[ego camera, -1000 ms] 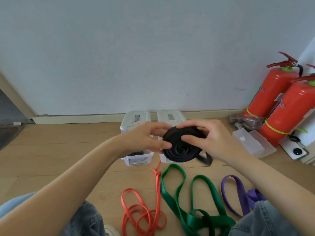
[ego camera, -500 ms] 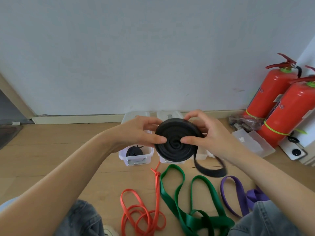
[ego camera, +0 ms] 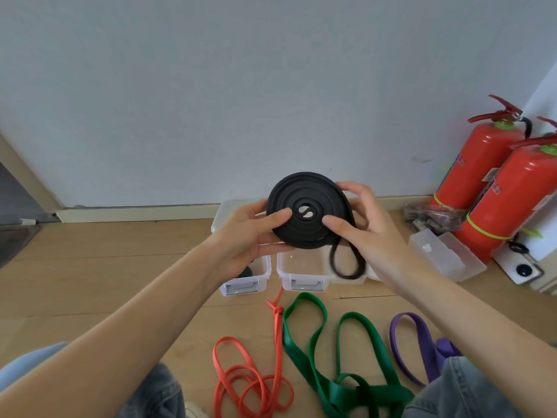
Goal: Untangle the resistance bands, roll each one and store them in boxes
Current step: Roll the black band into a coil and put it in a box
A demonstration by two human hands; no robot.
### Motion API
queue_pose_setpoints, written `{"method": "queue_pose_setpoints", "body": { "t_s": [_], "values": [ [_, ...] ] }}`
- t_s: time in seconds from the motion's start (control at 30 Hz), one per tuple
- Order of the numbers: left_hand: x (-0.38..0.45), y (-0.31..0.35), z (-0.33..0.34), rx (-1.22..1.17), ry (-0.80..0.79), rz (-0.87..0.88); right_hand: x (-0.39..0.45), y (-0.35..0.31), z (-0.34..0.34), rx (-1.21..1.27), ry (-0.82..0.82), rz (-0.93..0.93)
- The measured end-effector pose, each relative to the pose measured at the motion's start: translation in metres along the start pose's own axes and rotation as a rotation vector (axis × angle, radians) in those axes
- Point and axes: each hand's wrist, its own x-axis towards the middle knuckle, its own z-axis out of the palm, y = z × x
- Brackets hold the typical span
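Raised since the earlier frame, black rubber resistance-band coil (ego camera: 307,211) sits gripped between left hand (ego camera: 245,233) and right hand (ego camera: 366,227), fingers curled on its faces; springy, likely unwinds; hold flat faces.

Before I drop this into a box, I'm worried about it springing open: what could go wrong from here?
1. The black band is coiled, but a loose tail loop hangs below; it may unwind the roll or catch on the empty box rim.
2. The left hand and right hand hold the coil only at its edges, so easing either hold could let it spring open.
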Motion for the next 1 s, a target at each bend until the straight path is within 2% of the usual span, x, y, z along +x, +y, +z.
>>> {"method": "queue_pose_setpoints", "body": {
  "t_s": [0.07,0.13,0.27,0.37,0.47,0.63,0.8,0.9,1.0],
  "values": [
    [0.002,-0.001,0.0,0.044,-0.015,-0.026,0.001,-0.004,-0.005,-0.053,0.004,0.003],
    [0.003,0.002,-0.002,0.239,-0.063,-0.039,0.002,-0.011,-0.015,-0.107,-0.018,-0.027],
    [-0.001,0.003,-0.002,0.475,-0.161,-0.012,0.0,-0.018,-0.025,-0.334,-0.264,-0.044],
    [-0.005,0.001,0.0,0.611,-0.212,-0.017,-0.002,-0.018,-0.023,-0.31,-0.345,-0.022],
    [-0.007,0.003,-0.002,0.626,-0.213,-0.026,-0.002,-0.02,-0.026,-0.237,-0.368,0.052],
    [-0.005,-0.001,0.004,0.616,-0.132,0.047,-0.001,-0.018,-0.028,-0.258,-0.291,0.078],
    [-0.008,-0.001,0.003,0.641,-0.307,-0.069,-0.001,-0.017,-0.029,-0.377,-0.401,0.085],
    [-0.008,-0.008,0.004,0.619,-0.285,-0.062,0.0,-0.015,-0.027,-0.408,-0.427,0.072],
    [-0.007,-0.004,0.005,0.523,-0.219,-0.042,0.001,-0.014,-0.025,-0.252,-0.277,0.039]
  ]
}}
